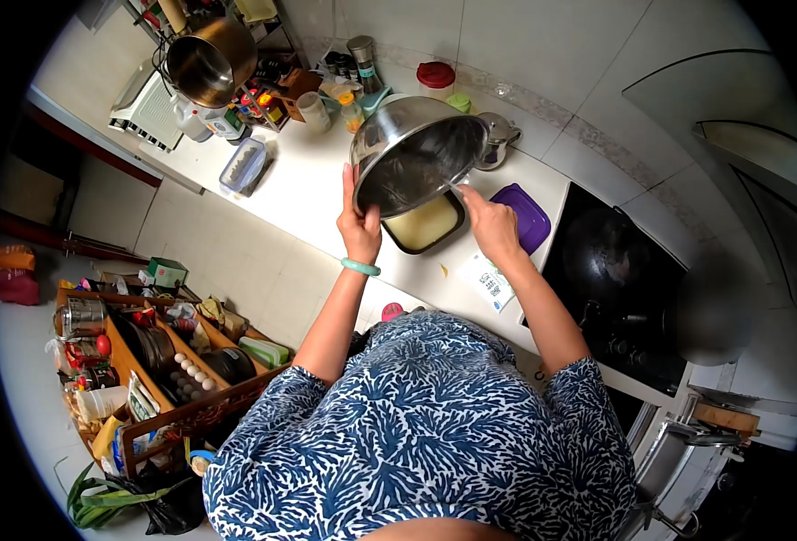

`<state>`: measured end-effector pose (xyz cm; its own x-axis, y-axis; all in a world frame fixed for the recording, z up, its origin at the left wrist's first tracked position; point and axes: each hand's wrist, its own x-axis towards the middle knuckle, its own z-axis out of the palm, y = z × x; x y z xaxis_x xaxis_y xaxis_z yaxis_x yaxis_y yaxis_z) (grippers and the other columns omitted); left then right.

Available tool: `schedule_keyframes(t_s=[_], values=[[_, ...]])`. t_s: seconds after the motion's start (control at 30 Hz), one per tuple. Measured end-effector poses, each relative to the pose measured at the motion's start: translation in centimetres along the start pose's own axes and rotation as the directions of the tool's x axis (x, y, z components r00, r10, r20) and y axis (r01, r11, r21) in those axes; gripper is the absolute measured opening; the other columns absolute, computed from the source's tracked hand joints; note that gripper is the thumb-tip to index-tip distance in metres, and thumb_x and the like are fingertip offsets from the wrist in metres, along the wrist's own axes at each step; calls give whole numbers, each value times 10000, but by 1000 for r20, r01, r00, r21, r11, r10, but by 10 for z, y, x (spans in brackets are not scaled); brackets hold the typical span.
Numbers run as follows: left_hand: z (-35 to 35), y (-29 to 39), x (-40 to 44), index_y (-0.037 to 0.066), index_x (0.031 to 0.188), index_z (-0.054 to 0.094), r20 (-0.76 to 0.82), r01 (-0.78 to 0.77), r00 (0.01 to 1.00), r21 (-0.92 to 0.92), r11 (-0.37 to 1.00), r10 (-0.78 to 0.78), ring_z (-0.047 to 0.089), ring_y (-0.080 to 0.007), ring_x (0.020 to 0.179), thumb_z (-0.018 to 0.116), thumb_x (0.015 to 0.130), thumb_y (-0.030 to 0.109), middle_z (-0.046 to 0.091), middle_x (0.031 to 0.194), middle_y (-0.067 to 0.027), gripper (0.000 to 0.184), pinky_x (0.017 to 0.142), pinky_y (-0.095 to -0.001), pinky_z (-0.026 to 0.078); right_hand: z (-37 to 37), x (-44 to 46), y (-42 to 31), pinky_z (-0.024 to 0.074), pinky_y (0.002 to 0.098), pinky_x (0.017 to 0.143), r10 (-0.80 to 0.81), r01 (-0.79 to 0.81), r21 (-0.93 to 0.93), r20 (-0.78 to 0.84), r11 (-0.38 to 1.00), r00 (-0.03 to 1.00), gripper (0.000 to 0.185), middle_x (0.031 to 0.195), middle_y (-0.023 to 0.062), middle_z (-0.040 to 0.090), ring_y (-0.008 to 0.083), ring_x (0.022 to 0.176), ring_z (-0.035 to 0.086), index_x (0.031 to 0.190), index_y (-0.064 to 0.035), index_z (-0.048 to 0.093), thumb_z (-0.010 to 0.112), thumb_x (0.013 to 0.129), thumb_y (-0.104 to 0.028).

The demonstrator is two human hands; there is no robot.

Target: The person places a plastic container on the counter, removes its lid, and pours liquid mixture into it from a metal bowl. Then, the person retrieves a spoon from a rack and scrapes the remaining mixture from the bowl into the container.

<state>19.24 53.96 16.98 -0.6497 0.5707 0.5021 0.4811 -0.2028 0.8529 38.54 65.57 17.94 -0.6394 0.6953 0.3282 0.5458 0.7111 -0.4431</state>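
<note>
My left hand (361,230) grips the rim of a large stainless steel mixing bowl (414,117), which is tipped on its side with its mouth facing me. Below the bowl's lower edge stands a dark rectangular baking pan (461,222) containing a smooth pale yellow mixture (425,225). In my right hand (490,224), closed beside the bowl's rim, is a thin light-coloured utensil (454,185); its far end is hidden or too small to tell. A purple lid (526,216) lies to the right of that hand. A printed packet (489,281) is under my right forearm.
A black hob (588,316) with a dark wok (608,252) adjoins the counter at right. Jars, a red-lidded container (435,79) and a metal pot (498,140) line the wall. A clear lidded box (243,166) sits at left. Wooden shelving (182,406) holds eggs and pans.
</note>
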Motion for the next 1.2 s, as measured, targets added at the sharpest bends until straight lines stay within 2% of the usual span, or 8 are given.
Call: schedule_keyframes(t_s=[0.33, 0.4, 0.47, 0.63, 0.77, 0.97, 1.13, 1.2], values=[[-1, -9, -5, 105, 1466, 269, -42, -79, 996, 28, 996, 80, 622, -140, 836, 438, 746, -121, 508, 1357, -142, 773, 715, -202, 452, -3, -5, 8, 459, 442, 539, 29, -18, 115, -95, 993, 995, 291, 662, 204, 605, 390, 597, 598, 1185, -104, 590, 549, 897, -105], [-4, -6, -8, 72, 1479, 219, 16, -26, 1000, -13, 1000, 26, 546, -146, 1081, 431, 787, -134, 455, 1397, -170, 752, 870, -211, 410, -4, -7, 9, 458, 434, 537, 34, -10, 122, -199, 992, 979, 304, 666, 205, 607, 389, 593, 598, 1193, -91, 584, 552, 891, -86], [-5, -3, -8, 74, 1479, 221, 29, -24, 999, 6, 1000, 24, 544, -147, 1086, 425, 785, -137, 450, 1397, -180, 754, 867, -209, 410, -10, -8, 8, 467, 429, 555, 107, -117, -67, -136, 991, 985, 309, 695, 222, 613, 397, 636, 612, 1198, -75, 577, 543, 891, -62], [-7, -2, -9, 78, 1479, 222, 80, 52, 995, 28, 998, -54, 536, -145, 1101, 420, 784, -144, 431, 1408, -196, 756, 859, -200, 406, 4, -23, 4, 465, 434, 560, 135, -134, 35, -34, 990, 990, 312, 680, 247, 592, 412, 637, 603, 1228, -79, 561, 501, 922, -73], [-4, -6, -9, 76, 1479, 222, 37, -13, 999, 20, 1000, 12, 545, -118, 1033, 429, 787, -143, 436, 1414, -165, 754, 822, -185, 408, -2, -23, -5, 455, 457, 567, 193, -190, 305, 19, 933, 981, 307, 657, 260, 568, 419, 629, 590, 1238, -82, 549, 478, 940, -91], [-5, -5, -10, 72, 1479, 221, 34, 7, 999, 17, 1000, -8, 545, -108, 1006, 430, 790, -143, 444, 1413, -145, 752, 817, -183, 411, -6, -19, 7, 454, 473, 598, 173, -167, 62, -115, 984, 978, 288, 691, 275, 568, 427, 668, 596, 1208, -81, 568, 490, 931, -92], [-3, -9, -11, 71, 1479, 217, 41, -38, 999, 69, 997, 35, 541, -86, 933, 441, 793, -133, 448, 1411, -141, 750, 788, -175, 417, 11, -34, -8, 455, 485, 634, 160, -180, 193, 111, 965, 981, 301, 781, 281, 595, 456, 721, 587, 1227, -78, 552, 486, 934, -102], [-2, -10, -10, 129, 1470, 272, -28, -64, 997, 77, 995, 66, 571, -103, 750, 438, 736, -142, 514, 1352, -141, 800, 645, -187, 427, 5, -28, -6, 459, 482, 636, 176, -181, 235, 43, 955, 983, 307, 789, 285, 593, 457, 726, 588, 1234, -77, 546, 483, 935, -101]])
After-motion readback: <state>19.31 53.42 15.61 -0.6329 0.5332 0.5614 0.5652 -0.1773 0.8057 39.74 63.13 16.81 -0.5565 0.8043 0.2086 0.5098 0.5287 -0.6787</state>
